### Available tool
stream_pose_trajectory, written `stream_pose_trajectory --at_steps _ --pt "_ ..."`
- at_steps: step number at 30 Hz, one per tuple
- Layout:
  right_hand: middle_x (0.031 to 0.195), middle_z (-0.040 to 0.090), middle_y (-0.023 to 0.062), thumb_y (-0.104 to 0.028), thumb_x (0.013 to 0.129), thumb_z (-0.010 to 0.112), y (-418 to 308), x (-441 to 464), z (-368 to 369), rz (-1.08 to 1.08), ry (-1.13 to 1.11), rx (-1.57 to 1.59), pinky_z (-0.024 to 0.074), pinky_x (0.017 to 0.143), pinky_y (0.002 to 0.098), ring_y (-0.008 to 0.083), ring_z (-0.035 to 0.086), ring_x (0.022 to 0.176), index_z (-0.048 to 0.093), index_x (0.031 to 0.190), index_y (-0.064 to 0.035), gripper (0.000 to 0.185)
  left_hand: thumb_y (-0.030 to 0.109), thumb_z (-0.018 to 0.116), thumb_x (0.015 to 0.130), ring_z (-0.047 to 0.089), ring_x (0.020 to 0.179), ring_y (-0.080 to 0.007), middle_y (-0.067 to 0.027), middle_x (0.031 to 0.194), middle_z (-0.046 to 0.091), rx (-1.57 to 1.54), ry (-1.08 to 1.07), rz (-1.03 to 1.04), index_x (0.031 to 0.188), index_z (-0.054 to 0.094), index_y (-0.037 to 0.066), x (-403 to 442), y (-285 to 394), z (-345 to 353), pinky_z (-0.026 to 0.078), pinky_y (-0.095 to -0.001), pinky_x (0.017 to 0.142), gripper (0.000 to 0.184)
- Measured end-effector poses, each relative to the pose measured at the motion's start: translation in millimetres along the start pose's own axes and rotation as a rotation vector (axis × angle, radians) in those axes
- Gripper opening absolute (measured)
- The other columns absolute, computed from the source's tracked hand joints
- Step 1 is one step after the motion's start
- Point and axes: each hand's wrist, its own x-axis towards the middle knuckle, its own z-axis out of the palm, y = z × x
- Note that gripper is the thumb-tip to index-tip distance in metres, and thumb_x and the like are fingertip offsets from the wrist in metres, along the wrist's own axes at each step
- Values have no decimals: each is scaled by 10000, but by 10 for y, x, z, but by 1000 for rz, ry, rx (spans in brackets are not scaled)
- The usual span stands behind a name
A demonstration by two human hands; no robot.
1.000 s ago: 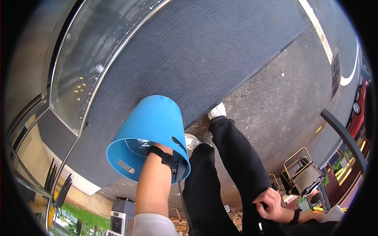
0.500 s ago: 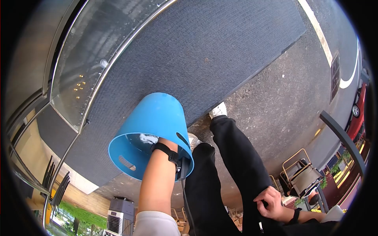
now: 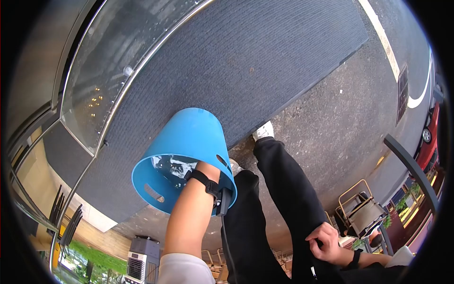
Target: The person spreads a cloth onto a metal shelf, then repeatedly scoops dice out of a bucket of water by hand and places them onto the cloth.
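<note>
A blue bucket (image 3: 195, 135) with oval hand holes stands on the dark ribbed mat, its mouth tilted toward me. My left forearm (image 3: 191, 213), with a black strap and a small black device on the wrist, reaches into it. The left hand itself is hidden by the bucket wall. White and dark shiny patches, perhaps water or foam, show inside. My right hand (image 3: 324, 241) rests on the black trouser leg (image 3: 295, 189), fingers curled loosely and nothing visible in them.
A curved glass panel with a metal rail (image 3: 127, 85) edges the mat (image 3: 265, 52) on the left. A metal-framed chair (image 3: 362, 213), a dark curved bar (image 3: 414, 168) and a red car (image 3: 429, 135) are to the right. A grey box-shaped unit (image 3: 143, 258) stands lower left.
The bucket's mouth and my left forearm have shifted slightly right, and more of the white patches inside shows. My right hand stays on the leg.
</note>
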Motion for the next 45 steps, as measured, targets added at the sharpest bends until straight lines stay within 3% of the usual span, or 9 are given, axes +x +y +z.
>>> stream_pose_trajectory --at_steps 11,14,18,19,21,22,26,30,45 --pt "743 643 51 41 668 624 3 -74 117 -12 23 -7 475 605 356 250 596 661 666 781 -94 181 433 515 1016 576 779 -201 -51 928 594 -229 37 31 1018 582 133 -9 89 -118 421 -325 595 308" --pt "748 646 54 43 670 626 27 -137 172 -16 36 -14 472 605 359 255 594 659 664 780 -93 179 433 515 1016 583 762 -200 -50 912 600 -702 -17 63 1007 584 131 54 -23 -107 425 -321 581 310" --pt "745 640 56 41 673 629 124 -236 288 -32 59 16 465 598 362 260 585 650 662 778 -91 172 433 516 1017 592 740 -198 -49 891 607 -1823 -347 66 993 588 129 -12 -315 -24 429 -317 562 314" --pt "741 633 61 32 676 636 121 -260 309 -25 56 2 478 605 365 265 596 656 666 777 -91 163 433 516 1017 594 735 -197 -49 886 609 -1925 -410 72 989 589 129 -162 -323 -117 431 -316 558 315" --pt "733 618 70 15 680 650 104 -295 356 -14 47 -23 506 618 371 275 616 670 675 776 -92 146 440 496 1039 509 574 -141 -4 718 526 -1938 -356 76 858 537 165 -579 -247 -337 296 -236 395 332" --pt "735 618 72 13 684 651 99 -316 382 -3 43 -30 506 620 371 275 618 674 675 774 -91 140 478 510 1028 466 580 -122 16 699 474 -1942 -325 65 863 525 171 -839 -172 -527 271 -210 396 349" --pt "744 621 78 -1 704 651 131 -425 504 25 39 -56 510 629 373 279 623 693 676 767 -93 115 480 515 1022 410 588 -101 22 700 409 -2199 -495 247 848 511 175 -1065 -343 -590 272 -206 381 352" --pt "760 625 77 -15 728 654 164 -504 632 33 43 -71 517 646 382 286 628 716 678 773 -97 97 420 462 1055 405 596 -103 19 706 384 -2329 -737 629 844 517 168 -1323 -431 -562 308 -188 384 333" --pt "792 638 74 -75 784 664 154 -620 948 10 -13 -235 549 698 386 286 665 795 685 816 -113 53 334 430 1066 455 608 -123 4 731 461 -2703 -783 1283 900 526 134 -2283 -302 -510 441 -294 512 277"
